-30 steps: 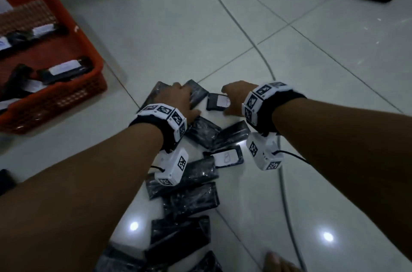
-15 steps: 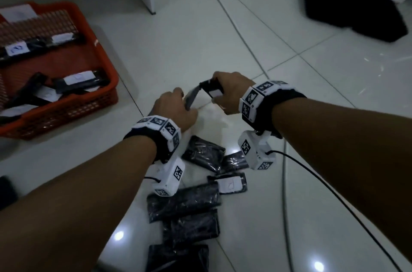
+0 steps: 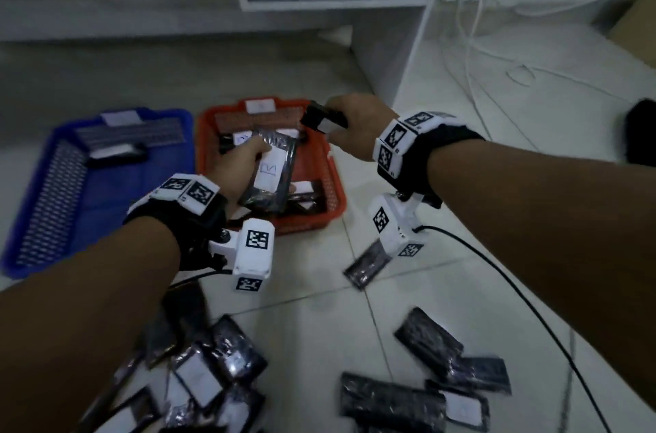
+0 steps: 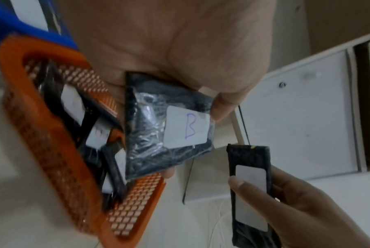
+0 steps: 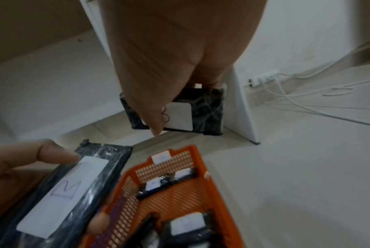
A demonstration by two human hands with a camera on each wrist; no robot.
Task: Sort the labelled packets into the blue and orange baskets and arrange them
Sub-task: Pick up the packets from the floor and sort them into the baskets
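My left hand (image 3: 237,163) holds a black packet (image 3: 271,173) labelled B, fingers (image 4: 223,107) clamped on its edges, above the orange basket (image 3: 330,191). My right hand (image 3: 355,124) pinches a smaller labelled packet (image 3: 323,120) just beyond that basket's far corner. The blue basket (image 3: 42,205) sits left of my left hand; more packets (image 3: 426,337) lie on the floor (image 3: 461,95) beneath my wrists.
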